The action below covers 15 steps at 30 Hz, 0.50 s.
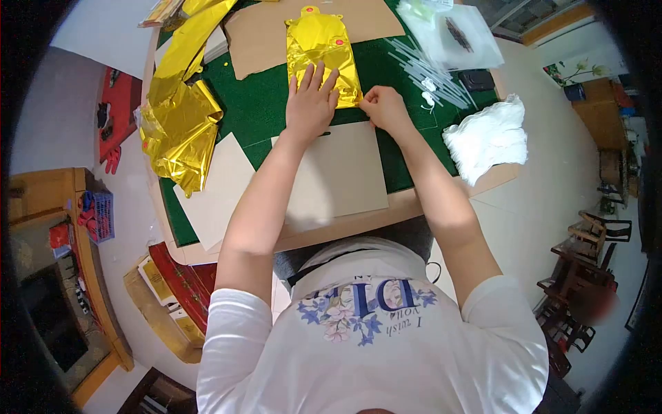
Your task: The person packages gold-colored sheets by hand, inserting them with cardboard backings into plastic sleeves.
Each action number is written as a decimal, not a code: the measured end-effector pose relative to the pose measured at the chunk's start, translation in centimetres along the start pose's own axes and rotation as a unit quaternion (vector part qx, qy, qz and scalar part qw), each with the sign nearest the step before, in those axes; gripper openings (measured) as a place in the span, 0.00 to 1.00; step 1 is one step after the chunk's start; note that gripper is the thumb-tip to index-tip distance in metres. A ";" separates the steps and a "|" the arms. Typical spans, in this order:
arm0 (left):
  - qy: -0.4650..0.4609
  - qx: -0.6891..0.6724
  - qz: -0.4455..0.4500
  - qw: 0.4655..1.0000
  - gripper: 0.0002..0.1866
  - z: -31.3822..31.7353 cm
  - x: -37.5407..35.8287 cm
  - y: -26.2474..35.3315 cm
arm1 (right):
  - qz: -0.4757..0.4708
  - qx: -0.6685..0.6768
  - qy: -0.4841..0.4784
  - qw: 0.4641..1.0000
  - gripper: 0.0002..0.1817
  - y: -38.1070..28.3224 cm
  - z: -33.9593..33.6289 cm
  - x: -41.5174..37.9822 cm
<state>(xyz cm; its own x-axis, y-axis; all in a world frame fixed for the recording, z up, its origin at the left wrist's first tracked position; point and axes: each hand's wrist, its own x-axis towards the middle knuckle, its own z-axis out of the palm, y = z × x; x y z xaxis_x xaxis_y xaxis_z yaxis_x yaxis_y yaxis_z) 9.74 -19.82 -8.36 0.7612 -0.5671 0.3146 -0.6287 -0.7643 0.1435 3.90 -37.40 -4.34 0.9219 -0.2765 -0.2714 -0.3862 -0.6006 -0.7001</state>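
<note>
A folded gold foil balloon (pixel 321 52) lies flat on the green table top, with small tabs at its far end and red dots on it. My left hand (pixel 312 103) rests spread on its near part, palm down, covering some of the foil. At the near right corner of the foil, my right hand (pixel 385 108) has its fingertips pinched together on the edge. Just below both hands lies a beige card sheet (pixel 338 172), with a small dark object at its far edge by my left wrist.
More gold foil (pixel 181 131) is heaped at the left beside another card sheet (pixel 224 183). Brown cardboard (pixel 258 41) lies at the back. To the right are clear straws (pixel 427 72), plastic bags (pixel 458 34), a black box (pixel 477 80) and a white cloth bundle (pixel 488 140).
</note>
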 end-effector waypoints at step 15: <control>0.034 -0.010 -0.005 0.999 0.23 -0.5 -1.1 1.0 | -0.390 -0.215 0.133 0.885 0.19 2.7 0.4 -6.1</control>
<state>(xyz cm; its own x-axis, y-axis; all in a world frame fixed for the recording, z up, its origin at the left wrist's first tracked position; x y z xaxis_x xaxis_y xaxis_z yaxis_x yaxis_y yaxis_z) 8.21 -19.82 -8.07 0.7555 -0.5362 0.3763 -0.6243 -0.7635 0.1655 -2.79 -37.01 -4.84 0.8949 0.2157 0.3906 0.3368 -0.9007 -0.2744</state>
